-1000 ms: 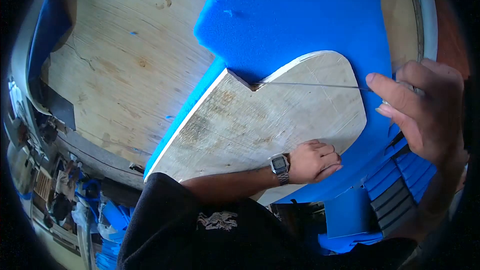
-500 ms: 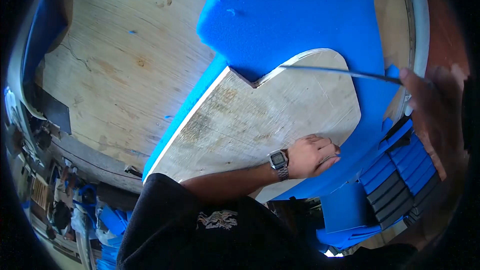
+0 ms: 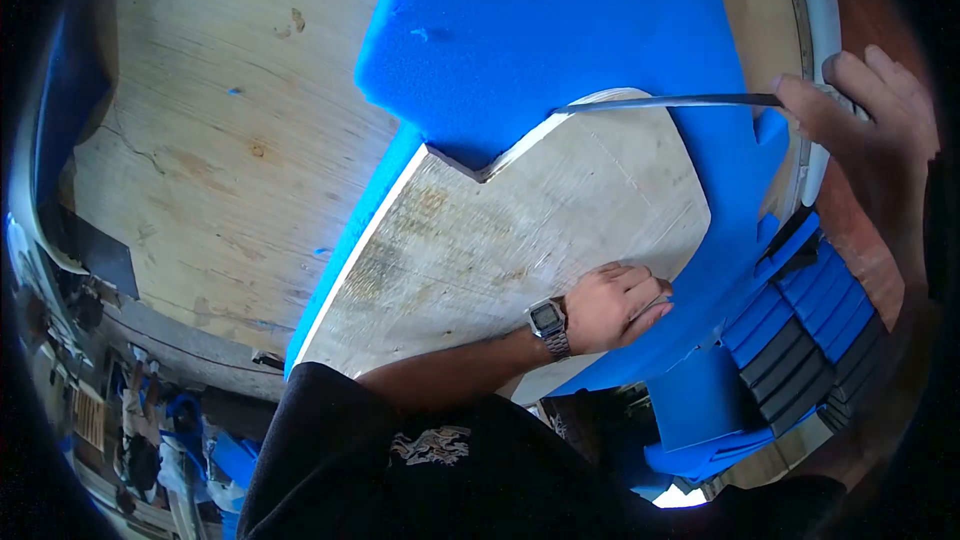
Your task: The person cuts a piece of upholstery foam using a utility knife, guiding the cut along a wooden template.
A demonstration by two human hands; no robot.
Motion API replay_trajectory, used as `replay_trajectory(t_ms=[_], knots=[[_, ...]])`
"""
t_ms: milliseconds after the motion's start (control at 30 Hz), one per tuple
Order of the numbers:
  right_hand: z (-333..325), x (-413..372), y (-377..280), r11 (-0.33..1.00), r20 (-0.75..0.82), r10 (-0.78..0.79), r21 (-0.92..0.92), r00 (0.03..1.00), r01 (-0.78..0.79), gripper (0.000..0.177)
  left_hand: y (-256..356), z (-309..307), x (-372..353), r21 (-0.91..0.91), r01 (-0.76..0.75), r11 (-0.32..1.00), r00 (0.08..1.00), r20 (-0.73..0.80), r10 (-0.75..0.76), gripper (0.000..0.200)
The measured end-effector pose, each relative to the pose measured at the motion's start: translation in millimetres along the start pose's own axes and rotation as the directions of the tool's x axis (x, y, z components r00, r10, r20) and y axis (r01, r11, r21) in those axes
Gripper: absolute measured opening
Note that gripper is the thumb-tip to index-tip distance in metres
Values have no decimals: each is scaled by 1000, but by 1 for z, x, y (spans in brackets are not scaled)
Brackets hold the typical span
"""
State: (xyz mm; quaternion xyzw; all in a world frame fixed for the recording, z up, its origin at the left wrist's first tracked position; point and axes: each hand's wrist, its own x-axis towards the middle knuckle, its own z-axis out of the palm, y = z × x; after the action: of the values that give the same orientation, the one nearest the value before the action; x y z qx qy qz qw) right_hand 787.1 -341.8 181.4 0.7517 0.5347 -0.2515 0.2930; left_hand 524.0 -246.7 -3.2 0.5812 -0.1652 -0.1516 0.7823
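Note:
A pale plywood template [image 3: 540, 210] with a notch and a rounded corner lies on a thick sheet of blue foam [image 3: 560, 20]. My left hand [image 3: 615, 310], with a watch on its wrist, is curled closed and rests on the template near its lower right edge. Whether its fingers pinch something thin, I cannot make out. My right hand [image 3: 860, 105], on the far right, grips a long thin knife [image 3: 690, 100]. The blade reaches left across the template's rounded corner, its tip at the edge beside the notch, against the foam. The knife's handle is mostly hidden by my fingers.
Beneath the foam is a worn wooden tabletop [image 3: 220, 170] with small blue foam scraps. Stacked blue and black foam pieces [image 3: 790, 330] stand at lower right. A pale curved rim [image 3: 825, 60] runs along the right side. Assorted clutter [image 3: 170, 430] fills the lower left.
The knife has moved along the template's edge, away from the notch towards the rounded corner. My right hand is higher in view. My left hand stays on the template; the whole view has shifted slightly.

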Motion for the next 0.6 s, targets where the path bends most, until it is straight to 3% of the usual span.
replay_trajectory(t_ms=[333, 433, 600], knots=[[-2, -1, -11, 983, -90, 96, 162, 991, -81, 36, 1, -2, 3, 26, -11, 1000, 999, 53, 9, 15], [5, -10, -6, 967, -26, 135, 219, 990, -126, 36, 2, -2, 6, 31, -16, 999, 1000, 26, 15, 16], [41, -52, -12, 862, 122, 325, 371, 938, -346, 34, 3, -3, 7, 24, 5, 1000, 999, 37, -6, 16]])
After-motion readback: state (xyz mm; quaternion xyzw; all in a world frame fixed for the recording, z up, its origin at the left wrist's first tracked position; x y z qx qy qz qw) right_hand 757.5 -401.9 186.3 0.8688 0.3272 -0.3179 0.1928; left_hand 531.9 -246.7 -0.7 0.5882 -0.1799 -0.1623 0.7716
